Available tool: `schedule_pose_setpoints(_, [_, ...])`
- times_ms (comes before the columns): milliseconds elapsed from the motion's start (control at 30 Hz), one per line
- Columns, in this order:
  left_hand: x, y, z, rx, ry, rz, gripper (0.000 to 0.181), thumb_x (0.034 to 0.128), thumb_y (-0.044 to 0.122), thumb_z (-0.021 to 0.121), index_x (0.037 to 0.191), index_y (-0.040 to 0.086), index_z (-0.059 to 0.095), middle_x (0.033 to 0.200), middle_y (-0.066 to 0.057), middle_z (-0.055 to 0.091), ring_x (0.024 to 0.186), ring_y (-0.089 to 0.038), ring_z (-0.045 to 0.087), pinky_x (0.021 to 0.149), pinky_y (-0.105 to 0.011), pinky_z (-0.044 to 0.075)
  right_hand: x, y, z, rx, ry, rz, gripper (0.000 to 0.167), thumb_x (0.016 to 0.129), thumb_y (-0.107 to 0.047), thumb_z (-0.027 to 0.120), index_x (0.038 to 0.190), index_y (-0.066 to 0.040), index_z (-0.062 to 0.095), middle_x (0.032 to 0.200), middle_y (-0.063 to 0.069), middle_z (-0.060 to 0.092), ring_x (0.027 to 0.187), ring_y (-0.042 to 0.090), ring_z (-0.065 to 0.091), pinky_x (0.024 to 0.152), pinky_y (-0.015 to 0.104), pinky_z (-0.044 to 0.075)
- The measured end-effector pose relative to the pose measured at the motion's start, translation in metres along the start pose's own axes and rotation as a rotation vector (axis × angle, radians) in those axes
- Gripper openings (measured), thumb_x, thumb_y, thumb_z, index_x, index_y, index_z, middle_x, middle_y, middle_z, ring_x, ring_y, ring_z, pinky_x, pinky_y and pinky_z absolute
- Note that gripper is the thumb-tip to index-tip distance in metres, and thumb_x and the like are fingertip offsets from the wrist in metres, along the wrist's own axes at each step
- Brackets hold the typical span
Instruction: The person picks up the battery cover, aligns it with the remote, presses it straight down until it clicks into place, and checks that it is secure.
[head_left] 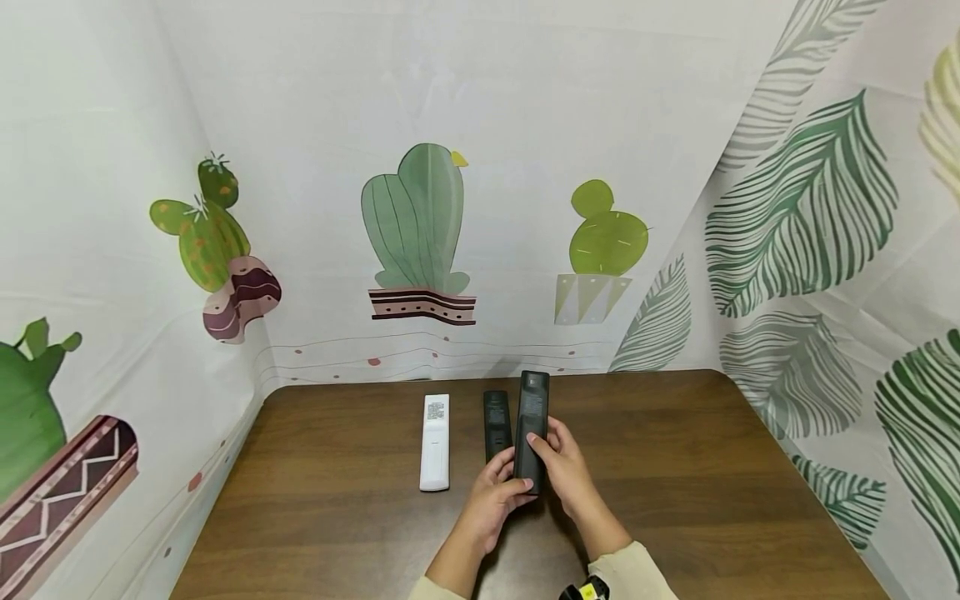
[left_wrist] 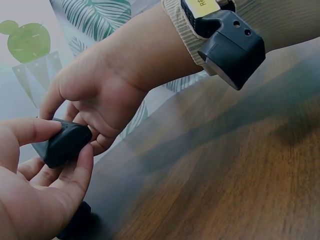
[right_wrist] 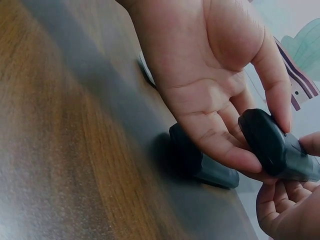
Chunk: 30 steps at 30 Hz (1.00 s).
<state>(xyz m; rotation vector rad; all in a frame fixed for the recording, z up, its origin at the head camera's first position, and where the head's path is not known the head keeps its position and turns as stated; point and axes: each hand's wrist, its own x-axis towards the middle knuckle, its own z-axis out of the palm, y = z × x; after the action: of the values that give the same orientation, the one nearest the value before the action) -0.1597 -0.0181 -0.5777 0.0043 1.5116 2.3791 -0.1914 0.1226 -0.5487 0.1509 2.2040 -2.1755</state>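
Note:
Both hands hold a black remote control (head_left: 532, 417), its back turned toward the head camera and its far end tipped up above the table. My left hand (head_left: 487, 504) pinches the lower end between thumb and fingers. Higher up along its right side, my right hand (head_left: 567, 471) grips it, thumb lying across the back. In the left wrist view the remote's blunt end (left_wrist: 70, 145) shows between the left hand's (left_wrist: 45, 200) thumb and fingers. A second black remote (head_left: 497, 417) lies on the table just left of the held one, partly hidden by the left hand.
A white remote control (head_left: 435, 446) lies back side up farther left on the brown wooden table (head_left: 337, 483). Fabric sheets (head_left: 510, 100) printed with cacti and leaves stand behind the table and along its sides. A wrist camera (head_left: 588, 590) is strapped over the right sleeve.

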Motion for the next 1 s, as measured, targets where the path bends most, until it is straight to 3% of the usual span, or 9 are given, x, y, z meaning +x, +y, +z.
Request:
schedule_pose_setpoints(633, [-0.0016, 0.0022, 0.0011, 0.005, 0.012, -0.020, 0.070, 0.0864, 0.001, 0.065, 0.151, -0.001, 0.038, 0.138, -0.017, 0.060, 0.103, -0.019, 0.067, 0.089, -0.038, 0.058, -0.0005, 0.0021, -0.0012, -0.006, -0.004, 0.010, 0.053, 0.098, -0.021, 0.065, 0.146, -0.008, 0.046, 0.118, 0.019, 0.069, 0.093, 0.017, 0.065, 0.084, 0.027, 0.050])
schedule_pose_setpoints(1000, [0.0012, -0.0033, -0.0016, 0.008, -0.001, -0.010, 0.070, 0.0877, 0.003, 0.066, 0.152, 0.000, 0.037, 0.140, -0.017, 0.058, 0.104, -0.019, 0.067, 0.090, -0.038, 0.058, -0.0048, 0.0036, -0.0058, -0.084, -0.012, 0.002, 0.060, 0.100, -0.020, 0.059, 0.155, -0.011, 0.038, 0.127, 0.020, 0.065, 0.108, 0.024, 0.063, 0.095, 0.033, 0.047])
